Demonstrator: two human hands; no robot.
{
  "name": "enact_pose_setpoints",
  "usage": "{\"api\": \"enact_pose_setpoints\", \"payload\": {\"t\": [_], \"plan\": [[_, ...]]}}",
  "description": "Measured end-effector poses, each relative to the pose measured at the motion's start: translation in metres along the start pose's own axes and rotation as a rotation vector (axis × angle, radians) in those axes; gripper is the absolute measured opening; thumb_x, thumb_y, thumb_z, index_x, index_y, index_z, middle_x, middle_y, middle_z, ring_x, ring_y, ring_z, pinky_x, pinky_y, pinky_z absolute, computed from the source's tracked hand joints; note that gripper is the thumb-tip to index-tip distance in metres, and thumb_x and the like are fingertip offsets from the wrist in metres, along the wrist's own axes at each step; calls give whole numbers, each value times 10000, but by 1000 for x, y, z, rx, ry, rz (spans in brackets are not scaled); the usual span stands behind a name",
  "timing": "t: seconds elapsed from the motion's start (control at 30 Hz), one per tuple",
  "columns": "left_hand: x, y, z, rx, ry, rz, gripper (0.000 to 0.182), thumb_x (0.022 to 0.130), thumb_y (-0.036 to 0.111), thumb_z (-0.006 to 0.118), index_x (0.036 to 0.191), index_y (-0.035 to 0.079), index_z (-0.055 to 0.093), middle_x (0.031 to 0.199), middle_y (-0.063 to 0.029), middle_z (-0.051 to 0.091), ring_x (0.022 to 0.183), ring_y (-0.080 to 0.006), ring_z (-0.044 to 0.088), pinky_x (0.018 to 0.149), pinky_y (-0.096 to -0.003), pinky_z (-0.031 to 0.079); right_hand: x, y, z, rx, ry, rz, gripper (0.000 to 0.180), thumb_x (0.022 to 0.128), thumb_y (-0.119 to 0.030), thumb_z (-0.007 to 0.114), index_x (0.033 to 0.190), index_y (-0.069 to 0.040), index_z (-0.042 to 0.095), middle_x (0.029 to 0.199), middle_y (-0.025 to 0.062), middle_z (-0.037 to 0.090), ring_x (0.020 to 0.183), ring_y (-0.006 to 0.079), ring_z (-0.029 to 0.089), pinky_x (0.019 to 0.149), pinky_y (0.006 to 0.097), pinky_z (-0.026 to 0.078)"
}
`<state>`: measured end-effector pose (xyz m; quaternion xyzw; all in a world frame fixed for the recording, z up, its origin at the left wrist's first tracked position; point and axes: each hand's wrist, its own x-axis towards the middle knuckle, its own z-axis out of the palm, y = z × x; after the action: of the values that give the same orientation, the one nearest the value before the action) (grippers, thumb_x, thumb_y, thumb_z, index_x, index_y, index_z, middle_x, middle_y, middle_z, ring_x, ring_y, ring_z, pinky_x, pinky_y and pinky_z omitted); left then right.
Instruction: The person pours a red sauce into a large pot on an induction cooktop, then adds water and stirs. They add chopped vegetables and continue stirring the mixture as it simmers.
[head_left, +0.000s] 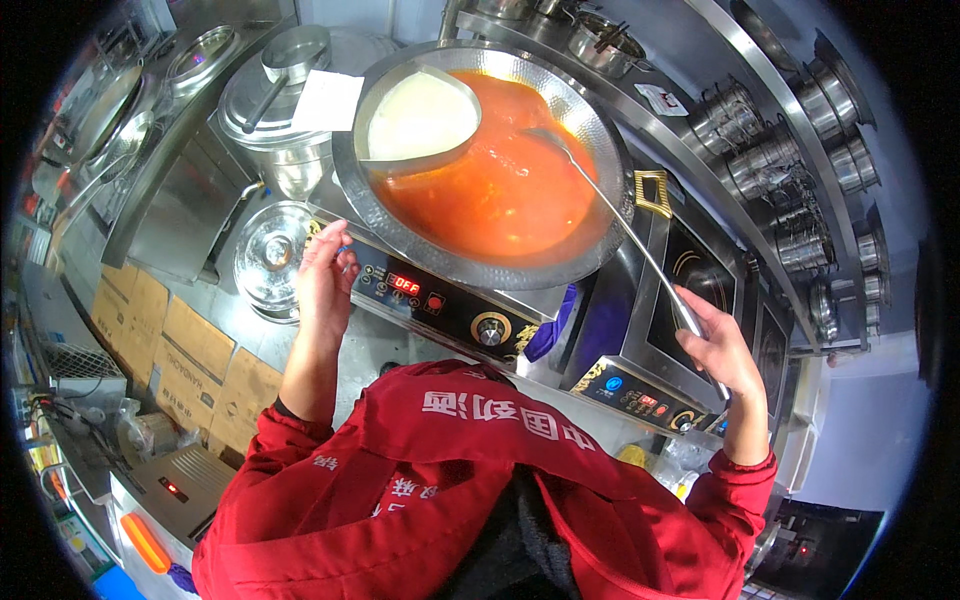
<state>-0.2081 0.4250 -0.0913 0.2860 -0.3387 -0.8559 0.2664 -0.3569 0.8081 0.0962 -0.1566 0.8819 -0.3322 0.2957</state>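
Note:
A large hammered-metal wok (487, 276) stands in front of me, holding red-orange liquid (495, 202). Inside its far left part, a steel vessel (457, 156) with pale cream-coloured contents (420, 112) rests against the wall. My right hand (716, 341) grips the long steel handle of a ladle (637, 232), whose bowl lies partly sunk in the liquid. My left hand (328, 266) is raised near the left end of the induction cooker (450, 292), fingers loosely bent, with nothing in it. The cooker's control panel has a lit red display.
Another induction cooker (645, 401) stands to the right. Behind the wok at left is a lidded steel pot (277, 142) bearing a steel pan (296, 49) and white paper (328, 101). Steel pots fill the right shelves (757, 67). Flattened cardboard (191, 349) covers floor at left.

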Motion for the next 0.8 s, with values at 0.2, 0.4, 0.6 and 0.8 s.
{"api": "enact_pose_setpoints", "payload": {"t": [0.2, 0.4, 0.6, 0.8], "plan": [[2, -3, -4, 13, -44, -24, 180, 873, 128, 487, 1035, 95, 556, 794, 32, 537, 630, -46, 475, 581, -183, 422, -29, 1, 1, -151, 77, 7, 515, 735, 10, 539, 1240, -25, 449, 800, -63, 460, 658, 38, 397, 592, 165, 356], [-1, -4, -4, 11, -60, -9, 176, 872, 107, 481, 1031, 93, 556, 814, 29, 544, 646, -46, 473, 602, -189, 418, -41, 2, 19, -219, 224, -120, 497, 735, 3, 561, 1221, -66, 485, 935, 48, 597, 732, 49, 487, 656, 204, 420], [-2, -9, -11, -8, -106, 26, 188, 865, 93, 487, 1040, 87, 554, 829, 25, 545, 659, -52, 471, 613, -197, 412, -3, 10, 37, -338, 331, -287, 455, 746, -43, 557, 1197, -71, 500, 1089, 148, 584, 876, 206, 617, 769, 279, 462], [-11, -5, -21, -9, -34, 39, 202, 865, 111, 507, 1059, 75, 549, 840, 14, 547, 667, -58, 470, 605, -202, 402, 46, 30, 55, -640, 440, -429, 494, 731, -151, 588, 1212, -199, 487, 918, 169, 611, 793, 321, 610, 700, 375, 500]]}}
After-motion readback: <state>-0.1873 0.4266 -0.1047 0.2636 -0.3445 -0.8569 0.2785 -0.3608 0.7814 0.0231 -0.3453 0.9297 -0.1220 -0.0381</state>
